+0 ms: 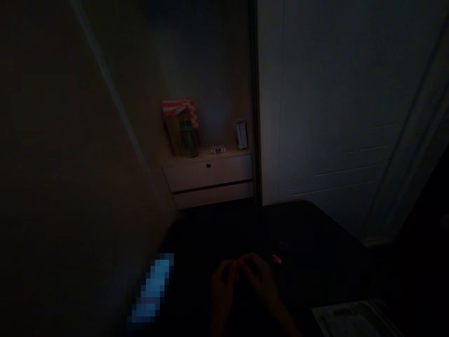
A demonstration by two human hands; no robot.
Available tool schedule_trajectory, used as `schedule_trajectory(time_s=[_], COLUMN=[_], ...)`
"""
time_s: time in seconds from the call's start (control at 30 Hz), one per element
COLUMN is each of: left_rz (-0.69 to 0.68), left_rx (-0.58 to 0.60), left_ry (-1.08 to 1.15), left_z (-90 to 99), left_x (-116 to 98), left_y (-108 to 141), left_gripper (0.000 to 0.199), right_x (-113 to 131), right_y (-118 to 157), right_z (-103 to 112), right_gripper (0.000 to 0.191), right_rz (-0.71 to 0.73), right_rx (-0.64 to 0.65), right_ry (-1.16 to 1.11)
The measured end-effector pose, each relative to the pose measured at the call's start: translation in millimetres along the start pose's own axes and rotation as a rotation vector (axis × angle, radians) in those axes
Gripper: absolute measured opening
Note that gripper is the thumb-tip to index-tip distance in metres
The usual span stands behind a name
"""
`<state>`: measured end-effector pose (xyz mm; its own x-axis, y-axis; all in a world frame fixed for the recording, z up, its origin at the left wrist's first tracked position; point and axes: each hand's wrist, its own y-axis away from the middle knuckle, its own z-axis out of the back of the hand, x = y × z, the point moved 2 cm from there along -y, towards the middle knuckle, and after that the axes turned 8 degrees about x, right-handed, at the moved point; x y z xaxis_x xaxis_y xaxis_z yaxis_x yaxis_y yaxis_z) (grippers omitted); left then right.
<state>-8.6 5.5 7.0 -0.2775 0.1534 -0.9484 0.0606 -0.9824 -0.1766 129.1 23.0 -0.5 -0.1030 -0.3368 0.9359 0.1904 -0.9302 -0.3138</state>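
The view is very dark. Over the black table [224,229], my left hand [223,279] and my right hand [257,275] meet at their fingertips. Between them shows a small red piece [237,276], pinched by the fingers of both hands; it is too dim to tell what it is. To the right of my right hand lies a small orange-red piece [277,259]. Just behind that is a dark purple lump [283,246], hard to make out.
A blurred-out bright screen [152,288] is at the left. A pale flat sheet or packet [351,320] lies at the near right. Beyond the table, a drawer unit [224,174] carries a green-topped bottle [188,135], a red-and-white cloth [178,107] and books [242,135]. A white panel [315,117] stands at right.
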Motion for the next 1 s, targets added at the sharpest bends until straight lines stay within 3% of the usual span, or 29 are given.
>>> schedule_trajectory(time_s=[0.77,1.0], left_rz=[0.022,0.031], left_rx=[-0.041,-0.032], left_ry=[-0.007,-0.024], left_z=[-1.2,-1.4], left_x=[6.1,4.9], left_y=[0.0,-0.2], left_gripper=[0.065,0.066], right_x=[12.9,5.9], right_y=[0.2,0.5], right_z=[1.6,1.3], right_gripper=[0.033,0.035], right_rz=[-0.021,0.013], right_rx=[0.009,-0.005], right_ry=[-0.048,-0.028])
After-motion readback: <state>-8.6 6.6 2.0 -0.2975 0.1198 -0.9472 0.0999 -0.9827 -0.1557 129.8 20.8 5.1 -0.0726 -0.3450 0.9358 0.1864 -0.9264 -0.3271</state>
